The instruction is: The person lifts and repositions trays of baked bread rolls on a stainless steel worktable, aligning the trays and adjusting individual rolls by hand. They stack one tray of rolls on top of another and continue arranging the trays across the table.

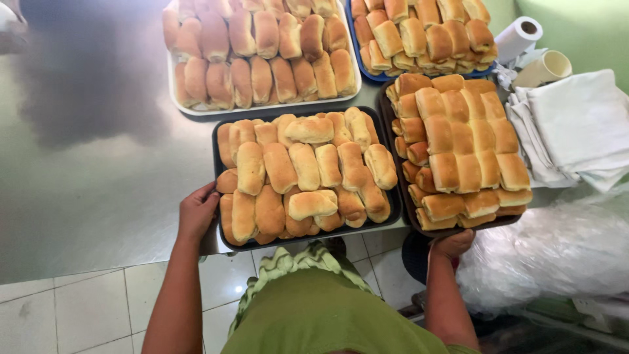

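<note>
- Seen from above, a person in a green top stands at the edge of a shiny metal table, both arms reaching forward.
- The left hand grips the near left corner of a black tray. Its fingers are pressed together and curl up against the tray's left rim; the thumb is hidden.
- This black tray is heaped with golden, oblong bread rolls. The rolls begin just beyond the left fingertips and spread away to the right of them.
- The tray's near edge juts over the table's edge, above a pale tiled floor.
- The right hand sits under the near edge of a second dark tray, which lies touching the first tray's right side. Only the knuckles and bent fingers show; whether they clamp the rim cannot be told.
- This second tray carries squarer rolls stacked in neat rows, directly beyond the right hand's fingers.
- Farther beyond the left fingers, a white tray holds darker brown rolls.
- Farther beyond the right fingers, a blue tray holds more pale rolls.
- To the right of the right hand's fingers lies a crumpled clear plastic bag.
- Beyond that bag sit folded white cloths, with two white paper rolls just behind them.
</note>
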Demonstrator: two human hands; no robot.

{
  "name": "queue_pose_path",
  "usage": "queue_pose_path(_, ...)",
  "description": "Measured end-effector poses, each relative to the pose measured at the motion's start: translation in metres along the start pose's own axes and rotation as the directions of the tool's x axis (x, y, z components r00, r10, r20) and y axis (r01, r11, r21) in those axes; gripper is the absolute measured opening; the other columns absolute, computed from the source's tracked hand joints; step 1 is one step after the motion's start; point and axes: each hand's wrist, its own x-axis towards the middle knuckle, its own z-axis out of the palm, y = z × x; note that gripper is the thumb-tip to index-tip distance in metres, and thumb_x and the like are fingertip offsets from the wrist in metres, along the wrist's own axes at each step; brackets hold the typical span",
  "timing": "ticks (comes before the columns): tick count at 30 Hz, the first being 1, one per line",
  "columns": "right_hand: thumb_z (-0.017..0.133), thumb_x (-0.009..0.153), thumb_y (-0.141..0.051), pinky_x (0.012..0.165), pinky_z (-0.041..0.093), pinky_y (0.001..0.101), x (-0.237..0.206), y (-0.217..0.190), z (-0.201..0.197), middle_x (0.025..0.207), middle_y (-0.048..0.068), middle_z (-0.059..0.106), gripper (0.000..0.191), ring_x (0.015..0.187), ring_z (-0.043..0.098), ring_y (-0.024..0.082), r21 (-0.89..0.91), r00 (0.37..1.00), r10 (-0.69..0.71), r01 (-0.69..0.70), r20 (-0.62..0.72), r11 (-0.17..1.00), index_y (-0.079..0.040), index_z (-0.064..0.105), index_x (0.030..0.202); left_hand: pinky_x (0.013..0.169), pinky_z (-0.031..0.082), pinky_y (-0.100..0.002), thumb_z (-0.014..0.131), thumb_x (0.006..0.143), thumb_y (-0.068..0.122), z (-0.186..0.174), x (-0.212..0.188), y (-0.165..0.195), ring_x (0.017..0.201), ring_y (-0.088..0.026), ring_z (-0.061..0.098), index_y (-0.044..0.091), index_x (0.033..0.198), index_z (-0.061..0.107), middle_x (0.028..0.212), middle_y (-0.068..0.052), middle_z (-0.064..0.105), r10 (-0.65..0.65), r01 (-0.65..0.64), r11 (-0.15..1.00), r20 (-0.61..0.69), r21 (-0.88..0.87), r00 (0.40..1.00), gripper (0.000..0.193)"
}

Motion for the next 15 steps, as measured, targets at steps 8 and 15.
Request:
queue_pose_path(8, 0.032, 0.106, -0.035, 0.087, 0.052, 0.0487, 0.002, 0.008, 0.008, 0.107, 0.026, 0.069, 0.056, 0.096, 0.063, 0.038, 0.384, 0.902, 0.409, -0.429, 0.138, 0.818, 0.009, 0.066, 0.105, 0.056, 0.048, -0.024, 0.061, 0.097, 0.014, 0.005, 0.007, -0.008, 0.060, -0.006, 0.054, 0.008, 0.133, 0.071, 0.080, 0.002, 0.068, -0.030, 0.029, 0.998, -0.009, -0.057, 1.000, 0.038)
queue_pose_path(15, 0.035, 0.109, -0.035, 0.089, 0.051, 0.0508, 0.003, 0.011, 0.012, 0.108, 0.028, 0.069, 0.054, 0.097, 0.062, 0.042, 0.371, 0.952, 0.298, -0.303, 0.072, 0.878, 0.010, 0.065, 0.106, 0.056, 0.049, -0.024, 0.059, 0.094, 0.011, 0.009, 0.012, -0.010, 0.057, -0.006, 0.055, 0.009, 0.133, 0.070, 0.076, 0.001, 0.067, 0.000, 0.000, 1.000, -0.007, -0.020, 1.000, 0.040)
